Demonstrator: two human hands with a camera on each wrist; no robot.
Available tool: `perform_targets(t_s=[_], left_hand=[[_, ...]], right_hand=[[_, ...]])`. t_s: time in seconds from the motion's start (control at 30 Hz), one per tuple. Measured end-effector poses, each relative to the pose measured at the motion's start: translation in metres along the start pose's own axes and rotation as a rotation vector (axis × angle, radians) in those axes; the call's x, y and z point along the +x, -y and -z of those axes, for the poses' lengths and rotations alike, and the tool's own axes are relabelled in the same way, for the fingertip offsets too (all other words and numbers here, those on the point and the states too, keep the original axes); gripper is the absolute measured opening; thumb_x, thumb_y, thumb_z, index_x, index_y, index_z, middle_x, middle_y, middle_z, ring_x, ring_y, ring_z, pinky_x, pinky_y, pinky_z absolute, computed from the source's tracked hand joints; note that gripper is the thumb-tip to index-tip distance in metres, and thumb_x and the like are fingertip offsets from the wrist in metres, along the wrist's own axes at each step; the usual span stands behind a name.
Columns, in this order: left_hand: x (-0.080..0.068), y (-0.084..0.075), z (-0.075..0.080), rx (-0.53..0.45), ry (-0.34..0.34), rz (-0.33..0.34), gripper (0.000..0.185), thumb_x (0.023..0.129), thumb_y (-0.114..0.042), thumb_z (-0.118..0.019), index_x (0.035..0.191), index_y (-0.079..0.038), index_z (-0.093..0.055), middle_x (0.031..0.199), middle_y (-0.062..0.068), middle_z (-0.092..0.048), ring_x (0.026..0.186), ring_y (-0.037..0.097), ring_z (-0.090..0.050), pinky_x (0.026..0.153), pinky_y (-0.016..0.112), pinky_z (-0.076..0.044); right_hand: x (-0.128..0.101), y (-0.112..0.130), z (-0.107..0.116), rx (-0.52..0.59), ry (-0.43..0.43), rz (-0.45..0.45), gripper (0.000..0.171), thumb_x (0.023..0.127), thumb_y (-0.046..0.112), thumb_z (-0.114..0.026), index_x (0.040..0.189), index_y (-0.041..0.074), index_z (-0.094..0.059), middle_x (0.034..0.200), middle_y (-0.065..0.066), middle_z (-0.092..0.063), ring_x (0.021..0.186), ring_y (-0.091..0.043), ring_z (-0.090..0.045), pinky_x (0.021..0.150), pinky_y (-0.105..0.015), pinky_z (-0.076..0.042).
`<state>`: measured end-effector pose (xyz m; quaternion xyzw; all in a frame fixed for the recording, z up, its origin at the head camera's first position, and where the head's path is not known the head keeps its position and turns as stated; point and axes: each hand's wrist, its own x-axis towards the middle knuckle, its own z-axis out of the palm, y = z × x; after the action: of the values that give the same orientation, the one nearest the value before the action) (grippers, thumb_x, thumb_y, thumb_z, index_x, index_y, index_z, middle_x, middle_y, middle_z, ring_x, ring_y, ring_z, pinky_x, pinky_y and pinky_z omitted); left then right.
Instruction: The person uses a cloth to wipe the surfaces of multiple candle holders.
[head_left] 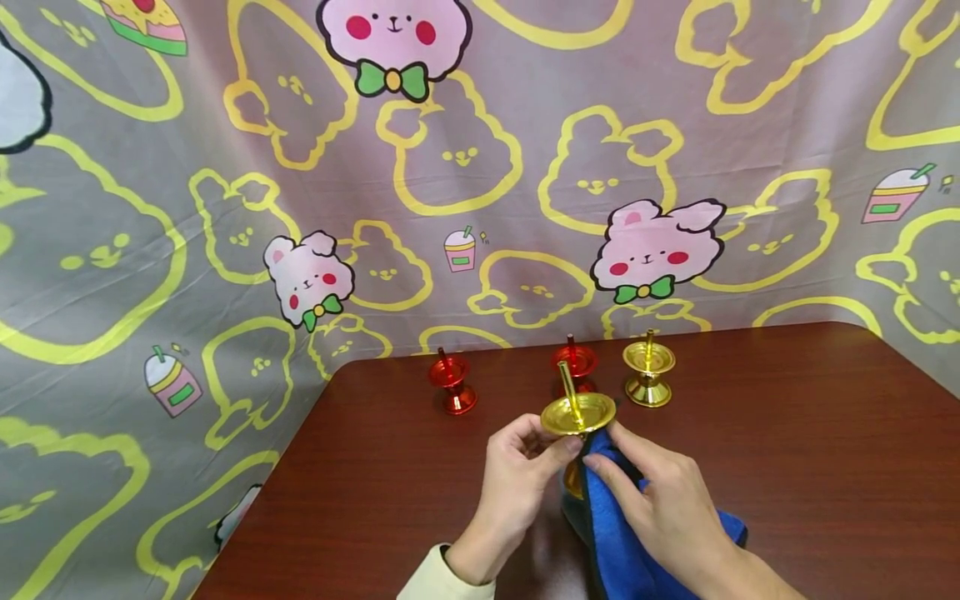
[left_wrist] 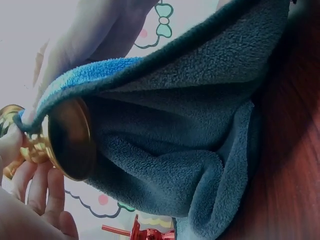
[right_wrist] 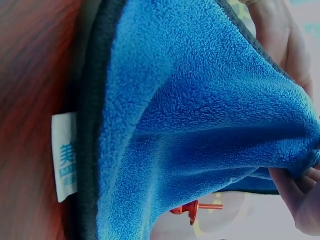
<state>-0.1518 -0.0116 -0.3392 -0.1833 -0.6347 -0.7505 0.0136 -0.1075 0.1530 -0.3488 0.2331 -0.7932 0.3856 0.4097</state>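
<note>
My left hand [head_left: 516, 483] grips a gold candle holder [head_left: 581, 414] just below its dish, in front of me above the table. A thin tube stands up from the dish, leaning slightly left. My right hand [head_left: 671, 504] pinches a blue towel [head_left: 626, 542] with a dark edge against the holder's stem. In the left wrist view, the holder's round base [left_wrist: 75, 140] points toward the towel's grey underside [left_wrist: 160, 135], which hangs down to the table. The right wrist view is mostly filled by the towel's blue side [right_wrist: 200, 110], with a white label [right_wrist: 65, 157] at its edge.
Along the back of the brown table [head_left: 787, 442] stand a red candle holder [head_left: 453, 383] on the left, another red one [head_left: 574, 360] partly hidden behind the held holder, and a gold one [head_left: 649, 371] to the right. A patterned curtain [head_left: 525, 150] hangs behind the table.
</note>
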Motion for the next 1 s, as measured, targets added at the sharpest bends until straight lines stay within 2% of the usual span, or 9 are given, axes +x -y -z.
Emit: perform_targets(t_s=[0.2, 0.53, 0.6, 0.67, 0.73, 0.8, 0.87, 0.9, 1.0], left_hand=[[0.001, 0.003, 0.007, -0.018, 0.046, 0.011, 0.027, 0.087, -0.003, -0.078, 0.097, 0.016, -0.063, 0.083, -0.001, -0.067, 0.077, 0.01, -0.06, 0.068, 0.021, -0.049], [0.002, 0.005, 0.012, -0.104, 0.089, 0.055, 0.038, 0.088, -0.004, -0.076, 0.1, 0.024, -0.054, 0.086, -0.003, -0.07, 0.08, 0.009, -0.062, 0.073, 0.022, -0.051], [0.002, 0.006, 0.013, -0.122, 0.101, 0.05, 0.039, 0.089, -0.006, -0.076, 0.1, 0.024, -0.054, 0.087, -0.003, -0.07, 0.081, 0.009, -0.062, 0.074, 0.022, -0.051], [0.003, 0.007, 0.013, -0.145, 0.115, 0.043, 0.033, 0.089, -0.008, -0.076, 0.097, 0.018, -0.059, 0.088, -0.003, -0.07, 0.082, 0.009, -0.062, 0.075, 0.022, -0.051], [0.003, 0.008, 0.014, -0.17, 0.132, 0.048, 0.022, 0.09, -0.012, -0.077, 0.093, 0.007, -0.066, 0.088, -0.004, -0.07, 0.083, 0.009, -0.062, 0.075, 0.022, -0.051], [0.003, 0.009, 0.015, -0.197, 0.153, 0.058, 0.01, 0.09, -0.015, -0.076, 0.092, -0.007, -0.07, 0.089, -0.005, -0.07, 0.084, 0.008, -0.061, 0.076, 0.022, -0.05], [0.003, 0.01, 0.016, -0.216, 0.168, 0.072, 0.007, 0.091, -0.017, -0.076, 0.093, -0.014, -0.071, 0.089, -0.006, -0.069, 0.086, 0.007, -0.06, 0.078, 0.022, -0.048], [0.003, 0.011, 0.016, -0.222, 0.172, 0.08, 0.006, 0.092, -0.017, -0.075, 0.093, -0.013, -0.07, 0.089, -0.007, -0.068, 0.086, 0.007, -0.059, 0.078, 0.022, -0.048], [0.005, 0.014, 0.016, -0.164, 0.168, 0.079, 0.016, 0.095, -0.015, -0.07, 0.096, 0.001, -0.07, 0.09, -0.005, -0.067, 0.087, 0.009, -0.058, 0.08, 0.024, -0.046]], right_hand=[[0.0, 0.0, 0.001, 0.051, 0.048, -0.035, 0.052, 0.083, -0.004, -0.077, 0.132, 0.003, -0.065, 0.124, -0.006, -0.069, 0.108, -0.018, -0.067, 0.092, -0.012, -0.044], [0.0, 0.0, 0.002, 0.16, 0.145, -0.105, 0.043, 0.094, -0.003, -0.066, 0.136, 0.001, -0.061, 0.13, -0.009, -0.066, 0.116, -0.015, -0.063, 0.094, -0.012, -0.043], [0.0, 0.0, 0.002, 0.185, 0.162, -0.115, 0.039, 0.096, -0.003, -0.062, 0.135, 0.003, -0.062, 0.125, -0.005, -0.068, 0.11, -0.011, -0.064, 0.091, -0.012, -0.045], [0.0, -0.001, 0.003, 0.222, 0.181, -0.125, 0.034, 0.098, -0.004, -0.059, 0.13, 0.005, -0.064, 0.115, 0.0, -0.07, 0.1, -0.006, -0.065, 0.084, -0.013, -0.048], [0.0, -0.001, 0.003, 0.264, 0.206, -0.146, 0.03, 0.1, -0.004, -0.055, 0.124, 0.009, -0.065, 0.101, 0.005, -0.068, 0.087, -0.004, -0.061, 0.073, -0.016, -0.049], [-0.001, -0.002, 0.003, 0.304, 0.234, -0.188, 0.028, 0.102, -0.002, -0.052, 0.122, 0.012, -0.065, 0.099, 0.007, -0.066, 0.085, -0.006, -0.059, 0.072, -0.019, -0.049], [-0.002, -0.002, 0.003, 0.331, 0.26, -0.233, 0.027, 0.104, 0.0, -0.05, 0.121, 0.012, -0.066, 0.099, 0.007, -0.064, 0.088, -0.006, -0.058, 0.073, -0.02, -0.048], [-0.002, -0.002, 0.003, 0.342, 0.272, -0.262, 0.027, 0.105, 0.002, -0.049, 0.122, 0.013, -0.066, 0.103, 0.008, -0.065, 0.091, -0.006, -0.058, 0.076, -0.02, -0.049], [-0.002, -0.004, 0.001, 0.359, 0.282, -0.33, 0.021, 0.106, 0.007, -0.048, 0.112, 0.014, -0.067, 0.091, 0.011, -0.06, 0.083, -0.004, -0.056, 0.069, -0.021, -0.048]])
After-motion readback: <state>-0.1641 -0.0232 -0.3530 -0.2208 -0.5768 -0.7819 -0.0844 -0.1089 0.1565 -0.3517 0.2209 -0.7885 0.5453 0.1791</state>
